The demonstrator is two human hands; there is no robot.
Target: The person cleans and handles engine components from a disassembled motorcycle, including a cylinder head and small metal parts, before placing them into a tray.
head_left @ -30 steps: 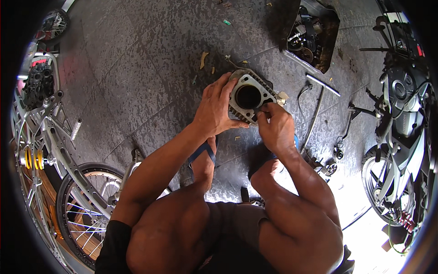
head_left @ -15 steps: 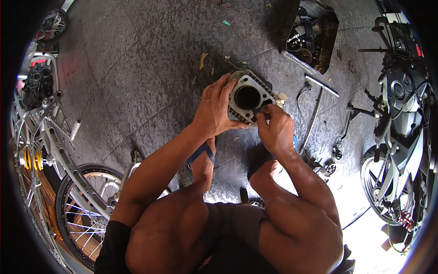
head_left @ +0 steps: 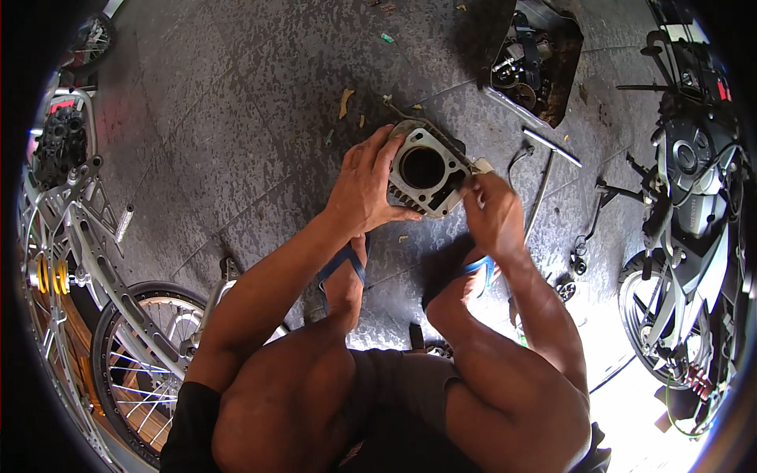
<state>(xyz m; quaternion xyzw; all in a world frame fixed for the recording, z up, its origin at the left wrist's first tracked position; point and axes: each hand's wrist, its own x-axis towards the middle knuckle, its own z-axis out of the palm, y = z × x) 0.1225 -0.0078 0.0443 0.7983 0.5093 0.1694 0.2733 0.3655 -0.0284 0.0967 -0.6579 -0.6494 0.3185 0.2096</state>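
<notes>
A metal engine cylinder block [head_left: 426, 195] sits just past my feet. Its flat gasket face and dark round bore point up toward me, and cooling fins show along its sides. My left hand [head_left: 363, 181] clasps the block's left side, with the thumb along the near edge and the fingers at the far left. At the block's right corner, my right hand [head_left: 497, 213] has its fingers curled and pinched together, close to the dark slot in the face. Whatever those fingers may hold is hidden. A pale scrap [head_left: 483, 165] lies just beyond them.
A tray [head_left: 569, 79] of engine parts stands at the far right. Nearer lies a T-handled tool [head_left: 552, 147]. A motorcycle [head_left: 698, 189] stands on the right; a bare motorcycle frame [head_left: 118, 284] and spoked wheel [head_left: 146, 303] are at left. Small yellowish scraps [head_left: 345, 103] dot the floor.
My right hand has shifted right, from over the face's near right part to the block's right corner, uncovering the slot. My left hand keeps its hold.
</notes>
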